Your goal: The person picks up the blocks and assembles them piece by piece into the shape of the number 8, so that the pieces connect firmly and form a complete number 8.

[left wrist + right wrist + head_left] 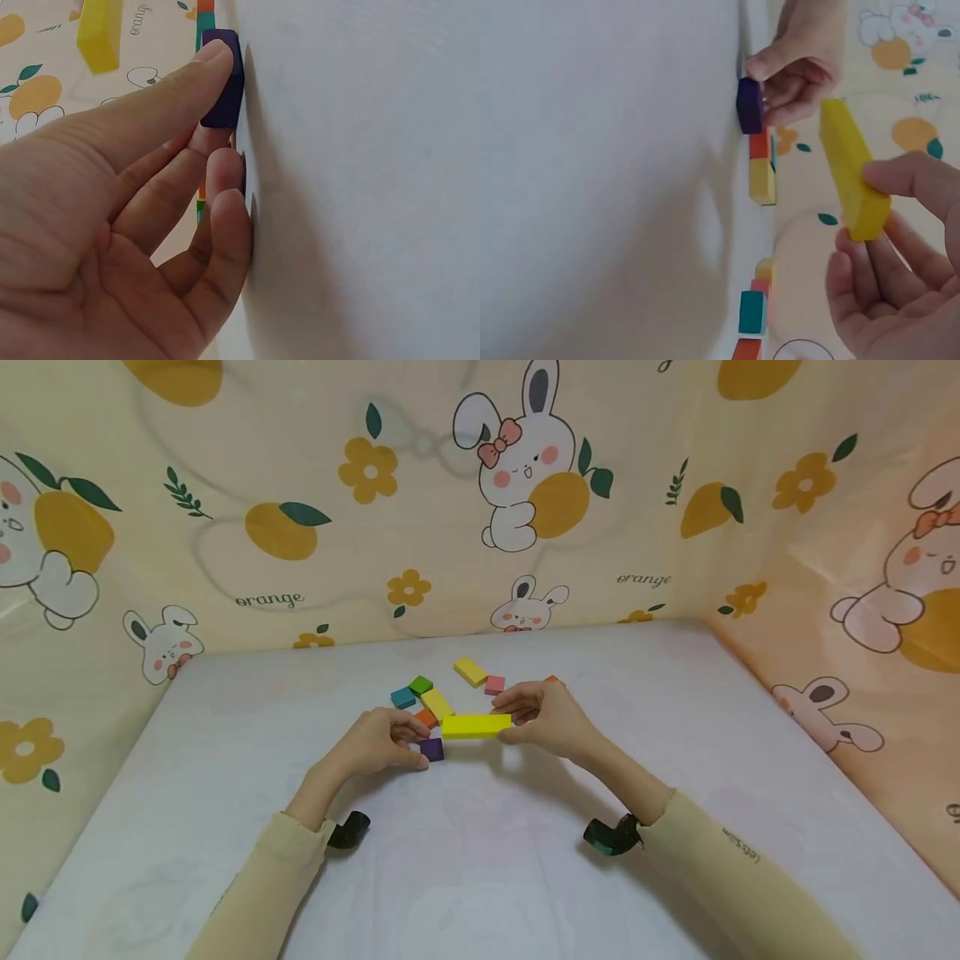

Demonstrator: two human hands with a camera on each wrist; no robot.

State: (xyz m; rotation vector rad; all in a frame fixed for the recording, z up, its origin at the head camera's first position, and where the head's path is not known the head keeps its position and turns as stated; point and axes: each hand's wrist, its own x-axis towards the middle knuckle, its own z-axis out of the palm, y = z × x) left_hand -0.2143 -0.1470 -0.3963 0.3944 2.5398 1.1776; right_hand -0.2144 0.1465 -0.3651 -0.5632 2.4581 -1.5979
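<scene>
My right hand pinches one end of a long yellow block between thumb and fingers. The right wrist view shows that yellow block held up off the table. At the left, my left hand has its thumb and fingers on a purple block that stands on the tabletop. In the left wrist view the thumb lies across the purple block with a finger behind it; the other fingers are bent loosely near the table. Just behind the purple block sits an orange block.
Beyond the hands lie a yellow block, a green block, a blue block, another yellow block and a pink block. A teal block shows in the right wrist view. Patterned cloth hangs behind the white table.
</scene>
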